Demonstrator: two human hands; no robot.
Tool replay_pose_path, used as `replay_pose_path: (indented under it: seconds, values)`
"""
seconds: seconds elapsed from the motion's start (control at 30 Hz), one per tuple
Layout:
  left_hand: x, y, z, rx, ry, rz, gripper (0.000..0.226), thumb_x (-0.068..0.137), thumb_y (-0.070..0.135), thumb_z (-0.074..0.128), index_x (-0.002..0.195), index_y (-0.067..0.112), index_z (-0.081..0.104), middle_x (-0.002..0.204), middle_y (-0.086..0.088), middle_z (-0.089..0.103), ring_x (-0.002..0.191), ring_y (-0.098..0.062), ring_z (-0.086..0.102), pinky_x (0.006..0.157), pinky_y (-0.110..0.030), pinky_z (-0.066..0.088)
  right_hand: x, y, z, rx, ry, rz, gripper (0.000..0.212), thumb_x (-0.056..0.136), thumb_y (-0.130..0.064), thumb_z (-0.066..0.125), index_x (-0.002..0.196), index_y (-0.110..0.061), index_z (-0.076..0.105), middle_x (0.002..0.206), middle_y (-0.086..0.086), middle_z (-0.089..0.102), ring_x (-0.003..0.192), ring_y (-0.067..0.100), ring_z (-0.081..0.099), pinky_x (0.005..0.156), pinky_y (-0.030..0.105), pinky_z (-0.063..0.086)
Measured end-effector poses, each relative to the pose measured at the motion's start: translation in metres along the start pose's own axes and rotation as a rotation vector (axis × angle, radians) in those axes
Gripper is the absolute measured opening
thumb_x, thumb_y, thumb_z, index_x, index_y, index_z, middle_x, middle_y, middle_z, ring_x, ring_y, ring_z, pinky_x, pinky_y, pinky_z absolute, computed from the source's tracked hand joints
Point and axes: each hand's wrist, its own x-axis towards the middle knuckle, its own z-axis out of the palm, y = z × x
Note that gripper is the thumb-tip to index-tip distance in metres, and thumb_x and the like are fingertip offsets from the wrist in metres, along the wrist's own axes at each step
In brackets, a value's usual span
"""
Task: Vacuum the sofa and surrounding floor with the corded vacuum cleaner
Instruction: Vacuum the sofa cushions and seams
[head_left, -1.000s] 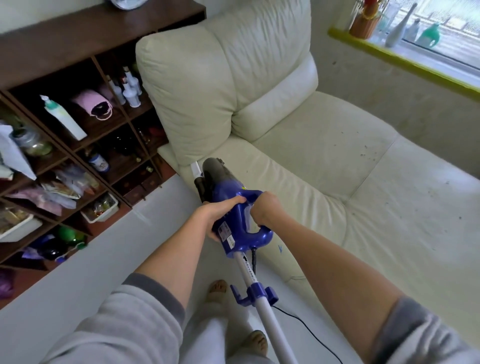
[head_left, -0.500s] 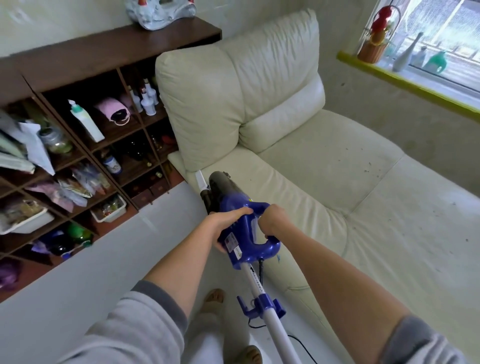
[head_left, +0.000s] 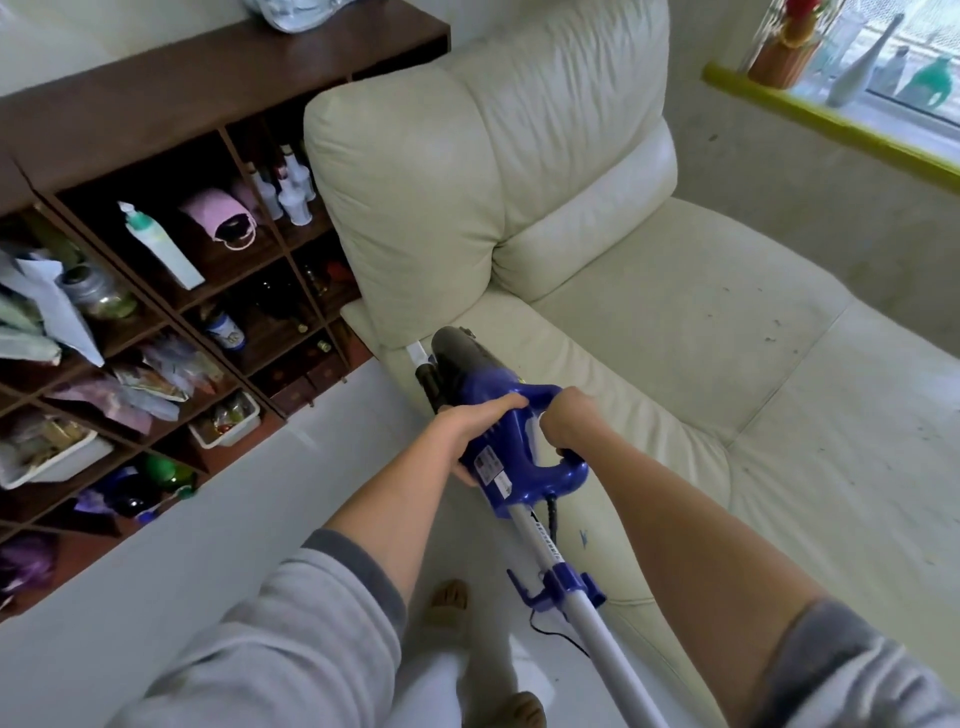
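Observation:
The blue corded vacuum cleaner (head_left: 511, 449) is held in front of me, its dark dust cup and white nozzle pointing at the front left corner of the cream sofa (head_left: 649, 332). My left hand (head_left: 475, 423) grips the side of the blue body. My right hand (head_left: 569, 418) is curled round the loop handle. The white tube (head_left: 587, 608) runs back toward me with a blue clip on it. The black cord (head_left: 553, 631) hangs below. Dark crumbs speckle the sofa seat at the right.
A dark wooden shelf unit (head_left: 171, 270) full of bottles, bags and trays stands at the left, close to the sofa's arm. A pale floor strip (head_left: 291, 467) lies between them. My feet (head_left: 449, 597) stand below. A yellow windowsill (head_left: 831, 124) with bottles is at the back right.
The view has shifted slightly down and left. The vacuum and both hands keep the same hold, with the nozzle staying at the sofa's front left corner.

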Motion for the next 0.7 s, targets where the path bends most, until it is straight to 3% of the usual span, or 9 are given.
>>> replay_pose_path:
  seconds: [0.1, 0.23, 0.33, 0.4, 0.47, 0.57, 0.7]
  values:
    - [0.013, 0.014, -0.016, 0.034, 0.000, -0.013, 0.120, 0.030, 0.065, 0.084, 0.131, 0.014, 0.044, 0.112, -0.013, 0.064, 0.094, -0.038, 0.065, 0.074, -0.058, 0.055, 0.012, -0.020, 0.003, -0.005, -0.017, 0.003, 0.028, 0.096, -0.009, 0.047, 0.069, -0.008, 0.040, 0.116, 0.012, 0.065, 0.098, 0.024, 0.065, 0.081, 0.028, 0.048]
    - [0.019, 0.036, -0.042, 0.053, -0.045, -0.037, 0.106, 0.047, 0.064, 0.081, 0.131, 0.014, 0.042, 0.117, -0.014, 0.061, 0.099, -0.036, 0.062, 0.079, -0.053, 0.056, 0.025, -0.050, -0.002, -0.008, -0.060, 0.012, 0.028, 0.097, -0.010, 0.045, 0.069, -0.008, 0.040, 0.122, 0.010, 0.063, 0.096, 0.021, 0.062, 0.081, 0.026, 0.046]
    - [0.022, 0.049, -0.039, 0.063, -0.079, -0.069, 0.110, 0.044, 0.062, 0.084, 0.133, 0.015, 0.039, 0.118, -0.014, 0.060, 0.100, -0.037, 0.061, 0.075, -0.053, 0.056, 0.033, -0.050, -0.010, -0.023, -0.023, 0.027, 0.029, 0.095, -0.005, 0.043, 0.067, -0.008, 0.040, 0.100, 0.010, 0.066, 0.101, 0.024, 0.065, 0.073, 0.025, 0.045]
    - [0.027, 0.051, -0.034, 0.057, -0.071, -0.085, 0.125, 0.030, 0.060, 0.086, 0.136, 0.019, 0.034, 0.117, -0.014, 0.059, 0.095, -0.038, 0.062, 0.064, -0.056, 0.056, 0.037, -0.045, -0.014, -0.021, -0.011, 0.070, 0.028, 0.094, -0.004, 0.044, 0.067, -0.008, 0.041, 0.076, 0.006, 0.057, 0.089, 0.026, 0.062, 0.071, 0.026, 0.044]
    - [0.028, 0.053, -0.031, 0.031, -0.070, -0.080, 0.127, 0.031, 0.059, 0.086, 0.139, 0.021, 0.030, 0.118, -0.014, 0.058, 0.094, -0.038, 0.061, 0.059, -0.055, 0.056, 0.039, -0.044, -0.015, -0.012, 0.001, 0.092, 0.027, 0.093, -0.005, 0.046, 0.067, -0.008, 0.041, 0.068, 0.005, 0.049, 0.082, 0.024, 0.057, 0.073, 0.028, 0.046]
    - [0.019, 0.054, -0.035, 0.037, -0.076, -0.073, 0.111, 0.051, 0.057, 0.085, 0.140, 0.018, 0.031, 0.112, -0.013, 0.056, 0.090, -0.037, 0.058, 0.063, -0.050, 0.057, 0.039, -0.043, -0.012, -0.038, 0.028, 0.030, 0.028, 0.093, -0.002, 0.044, 0.066, -0.009, 0.040, 0.066, 0.003, 0.046, 0.081, 0.022, 0.055, 0.071, 0.027, 0.045]
    - [0.012, 0.052, -0.041, 0.099, -0.104, -0.056, 0.091, 0.068, 0.056, 0.077, 0.137, 0.014, 0.035, 0.107, -0.014, 0.055, 0.096, -0.035, 0.057, 0.082, -0.052, 0.054, 0.031, -0.044, -0.009, -0.087, 0.017, -0.018, 0.030, 0.093, -0.002, 0.044, 0.065, -0.009, 0.038, 0.067, 0.003, 0.044, 0.071, 0.020, 0.052, 0.062, 0.025, 0.041]
